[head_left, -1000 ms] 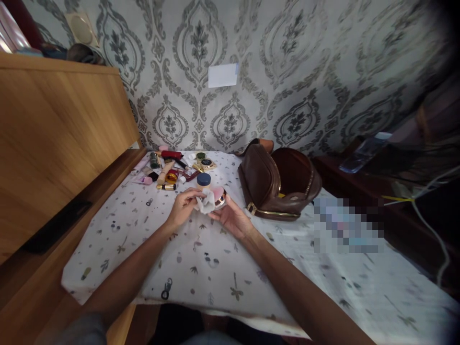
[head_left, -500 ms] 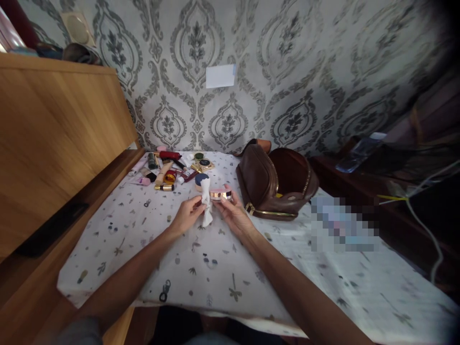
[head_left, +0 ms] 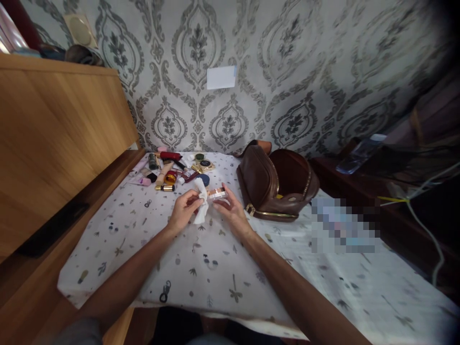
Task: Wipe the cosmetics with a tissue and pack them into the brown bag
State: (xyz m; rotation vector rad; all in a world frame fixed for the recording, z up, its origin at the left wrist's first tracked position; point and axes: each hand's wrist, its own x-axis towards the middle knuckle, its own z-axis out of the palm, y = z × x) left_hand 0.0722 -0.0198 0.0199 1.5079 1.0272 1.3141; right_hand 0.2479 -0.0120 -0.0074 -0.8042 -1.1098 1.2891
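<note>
Above the middle of the patterned cloth, my left hand (head_left: 184, 211) pinches a crumpled white tissue (head_left: 201, 211). Close beside it, my right hand (head_left: 232, 211) grips a small round cosmetic case (head_left: 217, 193) with a shiny gold-pink side between thumb and fingers. The tissue is at the left edge of the case; whether they touch I cannot tell. Just behind them lies a dark blue round lid or jar (head_left: 203, 179), partly covered by the tissue. Several cosmetics, among them a gold-and-black lipstick (head_left: 165, 188) and an amber jar (head_left: 170, 178), lie behind my left hand.
An unzipped brown leather bag (head_left: 258, 179) stands right of my right hand. A wooden cabinet (head_left: 64, 124) borders the left side. On the dark furniture at right lies a clear plastic bottle (head_left: 359, 154). The white patterned cloth (head_left: 201, 273) covers the surface before me.
The tissue and my left hand have shifted slightly left, uncovering more of the blue round thing. My right hand has turned and moved the case a little left.
</note>
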